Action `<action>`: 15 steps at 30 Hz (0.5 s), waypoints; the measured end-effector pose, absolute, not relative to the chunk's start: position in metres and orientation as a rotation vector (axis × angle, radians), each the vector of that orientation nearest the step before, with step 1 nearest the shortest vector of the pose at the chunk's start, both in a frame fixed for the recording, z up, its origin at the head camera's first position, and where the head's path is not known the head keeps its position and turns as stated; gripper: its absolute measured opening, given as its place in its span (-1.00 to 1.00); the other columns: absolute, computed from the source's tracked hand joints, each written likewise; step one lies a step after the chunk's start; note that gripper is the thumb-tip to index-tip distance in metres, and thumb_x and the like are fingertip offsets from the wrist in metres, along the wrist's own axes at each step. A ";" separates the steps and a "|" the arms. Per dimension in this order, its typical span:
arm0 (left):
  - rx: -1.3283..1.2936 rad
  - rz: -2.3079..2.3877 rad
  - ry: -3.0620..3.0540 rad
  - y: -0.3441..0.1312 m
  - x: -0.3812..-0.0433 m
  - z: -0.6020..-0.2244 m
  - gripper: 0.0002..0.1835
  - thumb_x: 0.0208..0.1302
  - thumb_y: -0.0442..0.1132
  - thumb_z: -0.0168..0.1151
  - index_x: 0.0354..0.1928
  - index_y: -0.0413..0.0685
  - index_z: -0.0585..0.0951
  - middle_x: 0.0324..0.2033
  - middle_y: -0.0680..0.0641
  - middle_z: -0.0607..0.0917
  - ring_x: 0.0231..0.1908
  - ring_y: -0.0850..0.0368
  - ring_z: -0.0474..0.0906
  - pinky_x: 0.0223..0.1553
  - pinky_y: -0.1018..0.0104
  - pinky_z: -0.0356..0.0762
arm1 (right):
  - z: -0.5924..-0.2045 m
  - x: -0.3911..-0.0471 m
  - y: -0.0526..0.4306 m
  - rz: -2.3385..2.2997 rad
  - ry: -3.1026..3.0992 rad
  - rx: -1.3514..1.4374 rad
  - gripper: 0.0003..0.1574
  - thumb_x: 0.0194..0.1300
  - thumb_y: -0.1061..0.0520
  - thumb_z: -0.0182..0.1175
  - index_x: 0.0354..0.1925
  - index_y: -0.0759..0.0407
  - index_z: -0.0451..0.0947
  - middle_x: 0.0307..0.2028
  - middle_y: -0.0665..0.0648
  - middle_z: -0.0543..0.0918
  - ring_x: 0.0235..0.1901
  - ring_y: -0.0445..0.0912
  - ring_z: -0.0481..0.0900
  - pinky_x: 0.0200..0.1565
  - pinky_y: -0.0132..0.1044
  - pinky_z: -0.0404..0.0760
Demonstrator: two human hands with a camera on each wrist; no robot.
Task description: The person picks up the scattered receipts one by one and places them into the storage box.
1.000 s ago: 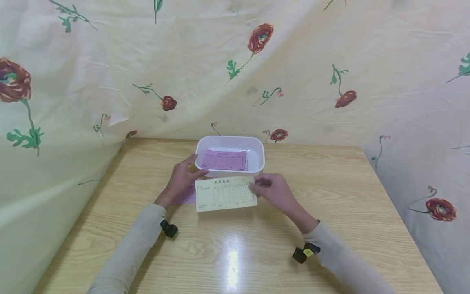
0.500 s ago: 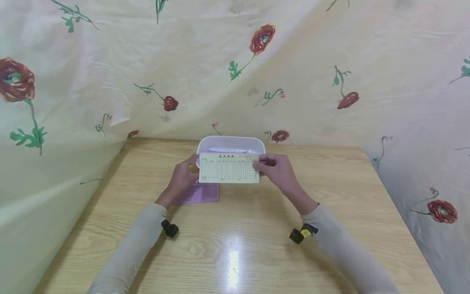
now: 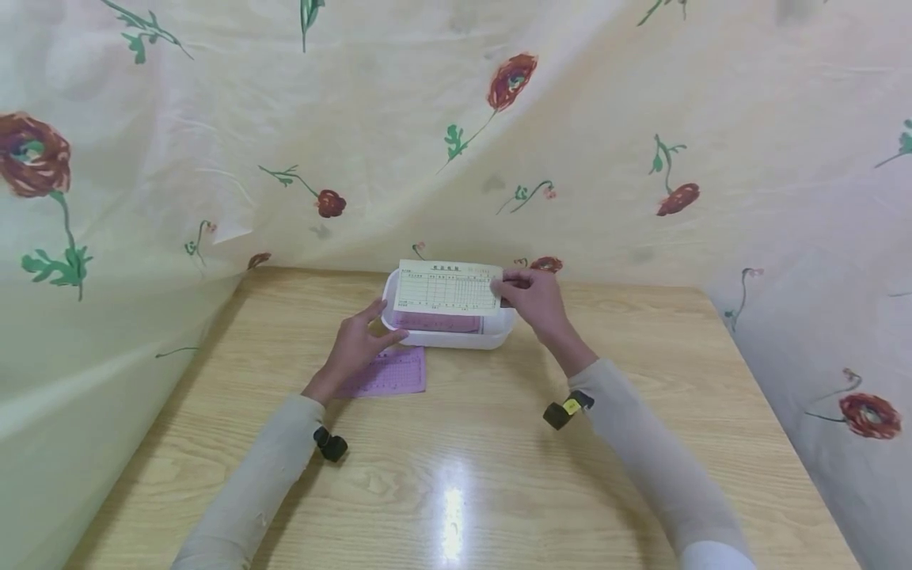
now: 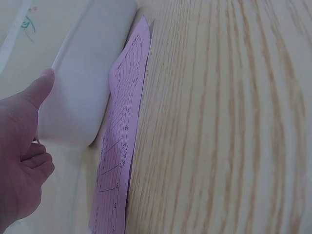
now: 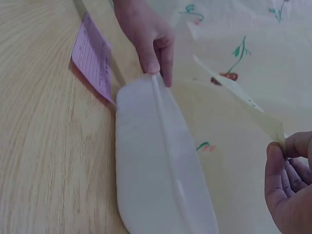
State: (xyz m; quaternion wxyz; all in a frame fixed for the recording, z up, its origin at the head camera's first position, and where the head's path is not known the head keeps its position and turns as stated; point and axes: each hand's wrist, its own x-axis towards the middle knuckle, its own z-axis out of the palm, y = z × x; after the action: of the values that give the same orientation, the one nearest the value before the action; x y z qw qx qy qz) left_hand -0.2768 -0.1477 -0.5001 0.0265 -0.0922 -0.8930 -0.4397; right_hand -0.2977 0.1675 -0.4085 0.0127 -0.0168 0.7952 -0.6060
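My right hand [image 3: 536,305] pinches the right edge of a pale yellow receipt form [image 3: 446,289], printed with a table. The form hangs over the white plastic box [image 3: 456,340] and covers part of its opening. Inside the box lies a pink-purple form [image 3: 436,322], partly hidden by the yellow one. At the box's left end my left hand [image 3: 352,346] grips it, thumb on the near wall, as the left wrist view shows. Another purple form [image 3: 390,374] lies on the table by the box's near left corner, partly behind the left hand; the left wrist view shows this purple form [image 4: 122,122] beside the wall.
A wood-grain table [image 3: 456,451] carries the box near its back edge. Behind and along both sides hangs a cream cloth [image 3: 399,119] with red flowers. Each sleeve has a small black camera strapped on, such as the right wrist camera [image 3: 559,413].
My right hand has carried the yellow form up and away, from in front of the box to over its opening. The left hand has kept its place at the box's left end.
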 end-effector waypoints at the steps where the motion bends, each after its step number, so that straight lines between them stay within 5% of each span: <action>1: -0.284 -1.358 -2.759 -0.147 -0.276 -0.500 -0.07 0.23 0.10 0.46 0.50 -0.20 0.30 0.52 -0.30 0.23 0.53 -0.21 0.11 0.54 -0.09 0.09 | -0.411 -0.301 0.166 -1.890 2.475 -0.041 -0.60 0.38 0.18 0.34 0.10 0.39 0.63 -0.08 0.29 0.71 -0.27 -0.15 0.73 -0.13 -0.31 0.79; 15: -0.310 -1.375 -2.743 -0.148 -0.277 -0.498 -0.07 0.22 0.11 0.45 0.51 -0.17 0.30 0.51 -0.31 0.23 0.52 -0.28 0.11 0.53 -0.16 0.07 | -0.441 -0.329 0.143 -1.746 2.561 0.065 -0.64 0.36 0.18 0.35 0.05 0.36 0.66 -0.09 0.33 0.76 -0.16 0.13 0.79 -0.03 -0.07 0.78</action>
State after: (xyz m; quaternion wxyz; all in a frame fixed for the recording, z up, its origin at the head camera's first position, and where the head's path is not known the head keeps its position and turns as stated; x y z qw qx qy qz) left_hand -0.2768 -0.1477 -0.4981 0.0290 -0.1003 -0.8890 -0.4458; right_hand -0.3295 0.1427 -0.4411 0.0206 0.0210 0.8260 -0.5629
